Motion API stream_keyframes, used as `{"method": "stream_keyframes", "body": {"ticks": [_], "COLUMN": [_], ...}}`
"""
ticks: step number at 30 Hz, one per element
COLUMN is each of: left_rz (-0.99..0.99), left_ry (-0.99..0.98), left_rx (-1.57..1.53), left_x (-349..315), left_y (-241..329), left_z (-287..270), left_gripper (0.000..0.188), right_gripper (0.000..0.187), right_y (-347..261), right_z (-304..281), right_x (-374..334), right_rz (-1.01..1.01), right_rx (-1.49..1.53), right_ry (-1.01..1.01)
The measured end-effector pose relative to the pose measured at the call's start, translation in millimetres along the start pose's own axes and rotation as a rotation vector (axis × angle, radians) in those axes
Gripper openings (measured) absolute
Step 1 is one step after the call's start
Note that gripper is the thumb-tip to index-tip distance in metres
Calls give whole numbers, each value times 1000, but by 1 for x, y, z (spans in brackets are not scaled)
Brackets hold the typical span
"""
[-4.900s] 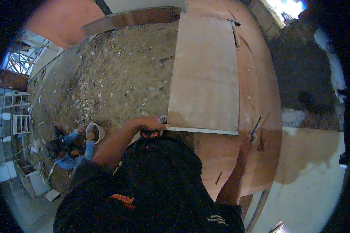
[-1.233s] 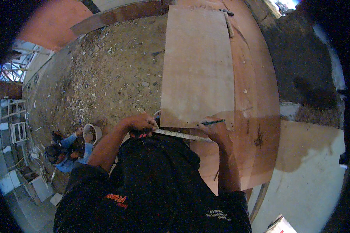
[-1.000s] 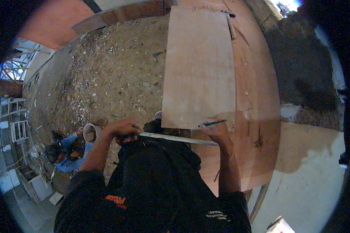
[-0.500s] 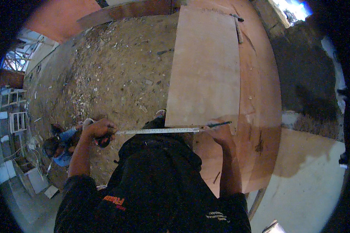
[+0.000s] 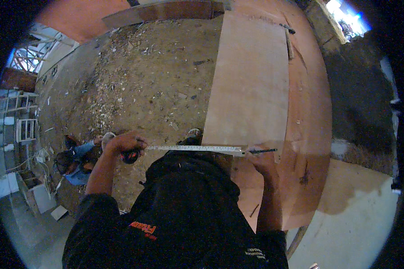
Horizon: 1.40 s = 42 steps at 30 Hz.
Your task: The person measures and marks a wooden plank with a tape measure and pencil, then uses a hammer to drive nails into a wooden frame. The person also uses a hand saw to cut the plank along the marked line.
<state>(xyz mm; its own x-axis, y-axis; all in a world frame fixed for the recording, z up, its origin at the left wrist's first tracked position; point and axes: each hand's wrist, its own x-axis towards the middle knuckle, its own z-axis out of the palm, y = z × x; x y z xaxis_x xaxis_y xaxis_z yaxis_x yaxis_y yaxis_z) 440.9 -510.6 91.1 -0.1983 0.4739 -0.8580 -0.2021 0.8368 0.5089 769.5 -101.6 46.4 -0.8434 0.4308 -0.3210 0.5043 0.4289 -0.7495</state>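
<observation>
Left of the left grip (image 5: 124,142), a co-worker (image 5: 78,163) is beside a pale bucket (image 5: 107,138), which the grip partly covers; its contents cannot be made out. The left grip is wrapped around a tape measure (image 5: 130,156), its blade (image 5: 193,148) stretching rightward. Ahead, between the grips and reaching rightward, lies a wooden board (image 5: 251,80). The right grip (image 5: 260,159) pinches a dark pencil (image 5: 265,151); whether it touches the blade, I cannot tell.
</observation>
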Motion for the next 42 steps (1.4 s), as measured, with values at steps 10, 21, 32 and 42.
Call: {"method": "stream_keyframes", "body": {"ticks": [10, 21, 32, 42], "left_rz": [-181, -99, -2, -27], "left_ry": [-3, -44, -116, -202], "left_rx": [248, 366, 357, 103], "left_x": [-9, 12, 57, 85], "left_y": [44, 33, -4, -24], "left_z": [3, -10, -28, -25], "left_gripper": [25, 22, 24, 21], "right_gripper": [30, 21, 14, 15], "right_y": [-14, 10, 10, 22], "right_z": [-12, 0, 2, 2], "right_x": [3, 2, 0, 5], "right_rz": [-40, -197, -589, -450], "right_rx": [-50, -7, -726, -461], "right_ry": [-52, 30, 5, 38]}}
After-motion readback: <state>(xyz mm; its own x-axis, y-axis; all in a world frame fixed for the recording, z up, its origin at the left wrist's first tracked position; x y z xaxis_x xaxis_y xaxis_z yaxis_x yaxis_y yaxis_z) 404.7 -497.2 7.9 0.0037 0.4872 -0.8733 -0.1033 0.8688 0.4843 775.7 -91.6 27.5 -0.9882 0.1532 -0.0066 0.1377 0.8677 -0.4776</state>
